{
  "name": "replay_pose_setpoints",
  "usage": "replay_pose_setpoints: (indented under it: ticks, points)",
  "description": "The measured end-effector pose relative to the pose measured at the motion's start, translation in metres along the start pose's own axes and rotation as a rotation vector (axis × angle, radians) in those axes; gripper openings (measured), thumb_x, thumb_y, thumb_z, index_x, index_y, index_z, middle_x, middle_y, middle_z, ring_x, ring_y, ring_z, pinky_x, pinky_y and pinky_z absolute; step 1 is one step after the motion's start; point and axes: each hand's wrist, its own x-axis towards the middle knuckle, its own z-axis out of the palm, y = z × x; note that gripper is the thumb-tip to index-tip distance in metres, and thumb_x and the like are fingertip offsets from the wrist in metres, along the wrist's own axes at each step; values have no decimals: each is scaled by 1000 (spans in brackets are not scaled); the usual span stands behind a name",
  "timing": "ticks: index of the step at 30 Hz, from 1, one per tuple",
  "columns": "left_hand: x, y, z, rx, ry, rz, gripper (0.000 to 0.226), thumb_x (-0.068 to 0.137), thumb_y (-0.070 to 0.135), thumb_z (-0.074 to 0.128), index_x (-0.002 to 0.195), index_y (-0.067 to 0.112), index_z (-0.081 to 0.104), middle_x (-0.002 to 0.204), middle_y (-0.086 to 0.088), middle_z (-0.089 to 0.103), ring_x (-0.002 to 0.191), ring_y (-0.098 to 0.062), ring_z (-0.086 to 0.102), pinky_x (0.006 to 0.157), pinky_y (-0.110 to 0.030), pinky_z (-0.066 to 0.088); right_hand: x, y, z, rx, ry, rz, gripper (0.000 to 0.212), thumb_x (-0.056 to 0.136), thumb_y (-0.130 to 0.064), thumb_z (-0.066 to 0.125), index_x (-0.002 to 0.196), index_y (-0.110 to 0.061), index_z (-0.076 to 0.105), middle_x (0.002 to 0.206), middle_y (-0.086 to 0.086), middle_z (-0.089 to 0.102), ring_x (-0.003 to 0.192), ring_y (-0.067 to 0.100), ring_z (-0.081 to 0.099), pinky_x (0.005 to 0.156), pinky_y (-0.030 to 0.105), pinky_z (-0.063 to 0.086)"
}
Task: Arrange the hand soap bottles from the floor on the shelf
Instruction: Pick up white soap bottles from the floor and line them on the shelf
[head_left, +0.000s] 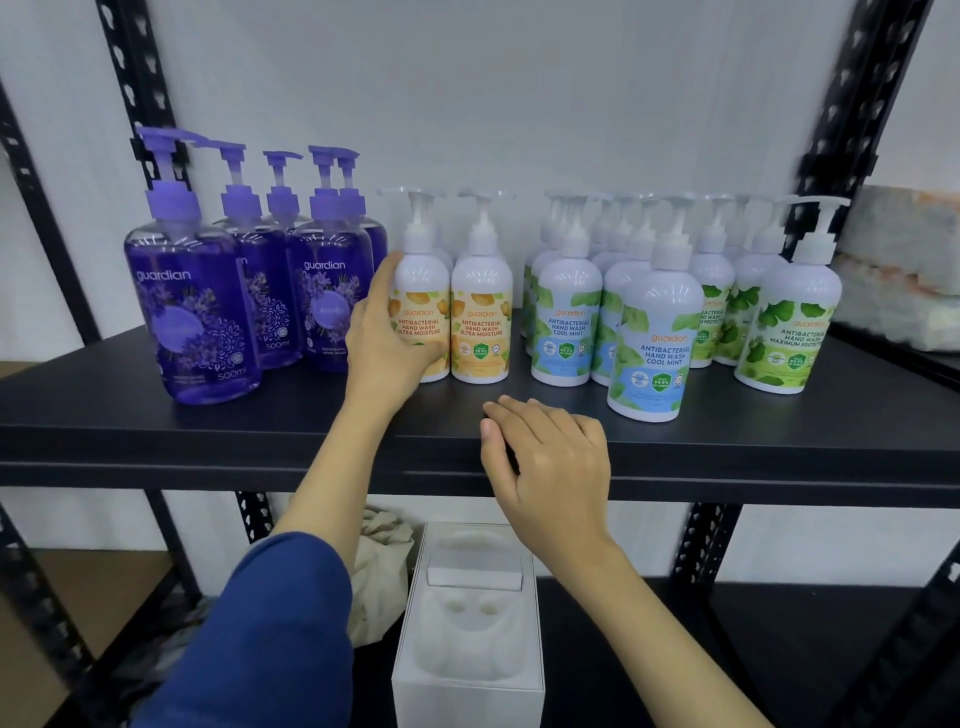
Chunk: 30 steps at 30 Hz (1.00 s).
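1. Right now, in the head view, your left hand (382, 332) wraps round the left side of an orange-label bottle (422, 312) standing upright on the black shelf (260, 415); its label reads "guardian ANTIBACTERIAL HAND WASH ULTRA MOISTURE".
2. Just beside it on the right, touching or nearly so, stands a second Ultra Moisture bottle (480, 317) with the same print.
3. Your right hand (548, 462) holds nothing: fingers loosely bent and close together, hovering at the shelf's front edge, below the orange pair.
4. To the left stand the purple bottles (192, 312), clear with violet liquid, marked "guardian" and "500ml"; the nearest one sits forward of the others, near the front edge.
5. To the right, the Cool Mint bottles (566, 322) read "ANTIBACTERIAL HAND WASH COOL MINT"; one blue-label front bottle (652, 343) stands ahead of its group, closest to the shelf edge.
6. Farthest right, the green-label bottles (787, 332) read "ANTIBACTERIAL HAND WASH MAXIMUM PROTECTION", the last word partly turned away.
7. You have bare shelf between the orange pair and the Cool Mint group, and a strip along the front edge.
8. Below the shelf sits an open white box (467, 686) with a moulded insert, and a crumpled cloth bag (382, 561) beside it.
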Motion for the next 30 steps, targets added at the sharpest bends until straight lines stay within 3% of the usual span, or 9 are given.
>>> replay_pose_setpoints:
  ticks: [16,20,22,26,28,30]
  points:
    - [-2,4,-1,0,-53,-17,99,76,3,74,150,32,15,141,0,46,127,-17,45,105,-46,41,2,-1,-3,16,-44,10,30,92,-28,49,90,-15,76,94,-3,74,89,16,69,77,29,40]
    - [-11,12,0,218,-2,-23,102,79,12,73,151,31,5,138,-9,46,126,-25,44,99,-43,40,5,-6,-7,17,-100,61,30,89,-28,48,86,-17,75,90,-4,74,83,16,68,74,29,36]
    - [-19,16,-4,311,24,-59,91,82,16,71,151,26,12,138,-12,44,126,-27,43,98,-43,40,10,-9,-11,-15,-155,89,32,87,-29,46,81,-17,75,84,-4,73,73,16,65,68,31,35]
    - [-41,26,-25,583,26,-26,46,89,28,60,132,16,49,126,-11,53,113,-29,53,83,-39,43,20,-15,-20,-86,-282,102,40,84,-28,36,66,-14,70,67,0,67,60,22,57,61,30,32]
    - [-54,35,-42,730,34,14,36,92,32,55,125,15,55,124,-10,55,110,-30,54,78,-37,41,25,-19,-26,-92,-389,108,43,87,-26,33,71,-9,68,73,6,67,69,27,58,65,34,33]
    - [-70,41,-60,823,51,51,34,94,32,52,123,14,57,122,-10,56,109,-30,54,78,-38,42,30,-20,-30,-85,-494,102,38,93,-24,34,88,-6,67,93,10,67,88,29,57,74,37,34]
